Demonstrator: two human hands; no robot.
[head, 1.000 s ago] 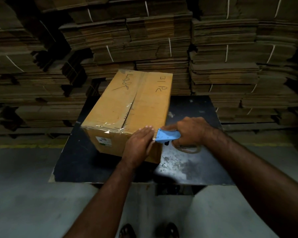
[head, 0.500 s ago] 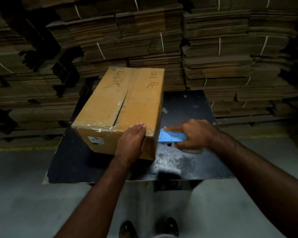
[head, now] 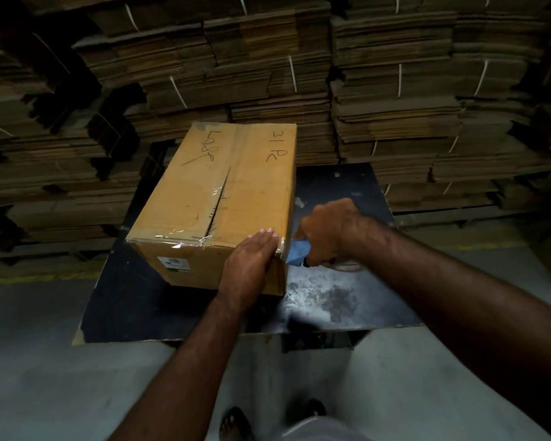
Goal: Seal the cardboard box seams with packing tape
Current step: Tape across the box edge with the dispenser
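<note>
A brown cardboard box (head: 210, 192) with handwriting on its top stands on a black table (head: 325, 300). Clear tape runs along its near top edge, and the centre seam gapes partly. My left hand (head: 247, 265) lies flat, fingers together, pressed on the box's near right corner. My right hand (head: 330, 230) grips a blue tape dispenser (head: 296, 253) held against the box's right side at that corner. A clear tape roll (head: 347, 266) shows just under the hand.
Tall stacks of flattened, strapped cardboard (head: 395, 90) fill the whole background behind the table. The grey concrete floor (head: 45, 377) lies in front, with my sandalled feet (head: 236, 423) at the bottom edge. A yellow floor line (head: 29, 278) runs at the left.
The box has turned so its right side faces further toward me. My right hand moved the blue dispenser from the near face round the corner to the right side. My left hand stayed on the corner.
</note>
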